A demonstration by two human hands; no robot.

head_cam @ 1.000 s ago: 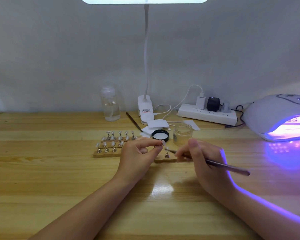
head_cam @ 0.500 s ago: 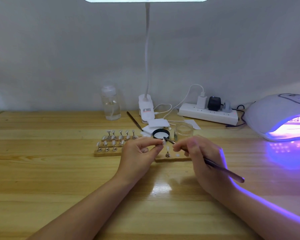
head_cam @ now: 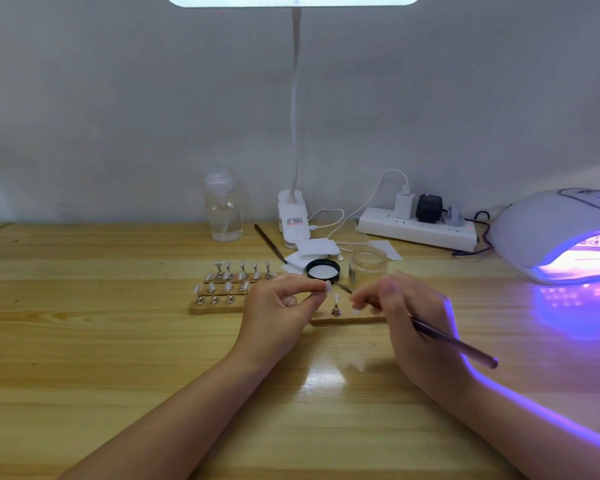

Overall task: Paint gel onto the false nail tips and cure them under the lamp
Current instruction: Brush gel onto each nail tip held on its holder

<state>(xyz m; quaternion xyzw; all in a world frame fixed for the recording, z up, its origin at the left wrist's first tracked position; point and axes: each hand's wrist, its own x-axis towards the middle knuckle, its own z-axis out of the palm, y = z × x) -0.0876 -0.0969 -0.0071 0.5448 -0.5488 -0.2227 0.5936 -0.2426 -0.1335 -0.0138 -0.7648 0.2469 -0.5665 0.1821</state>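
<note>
Head view shows the left hand [head_cam: 278,306] pinching a small metal stand with a false nail tip [head_cam: 328,286] between thumb and forefinger, while the right hand [head_cam: 409,313] grips a brush [head_cam: 454,344] whose bristle end points at that tip. Just beyond the fingertips sit a black-rimmed gel lid [head_cam: 323,270] and a glass jar [head_cam: 367,264]; left of them stand rows of tips on a wooden board [head_cam: 219,308], and far right glows the curing lamp [head_cam: 561,237]

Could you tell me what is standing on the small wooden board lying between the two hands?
On the small wooden board, one metal stand carrying a pale nail tip stands upright. The right hand covers the board's right end, so anything there is hidden.
</note>
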